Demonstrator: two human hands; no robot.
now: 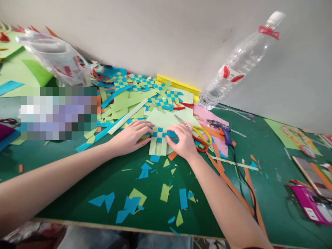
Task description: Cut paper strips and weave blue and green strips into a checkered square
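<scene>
A small blue and green checkered woven paper piece (160, 135) lies between my hands, with pale green strip ends hanging toward me. Its left edge is pinched by my left hand (136, 136), fingers bent and thumb below. On the right side, my right hand (182, 139) grips the blue strip ends with curled fingers. Beneath the weave is a sheet of pale green paper (162, 119). Scissors with a yellow handle (203, 135) and a red handle (200, 144) lie beside my right hand, partly covered by it.
Several finished woven pieces (137, 81) and loose strips pile up behind. Paper scraps (132, 204) litter the green table (85, 183). To the right are a glue gun (226, 133) with its cord, a tilted plastic bottle (233, 65) and a phone (310, 174). A plastic bag (58, 57) stands back left.
</scene>
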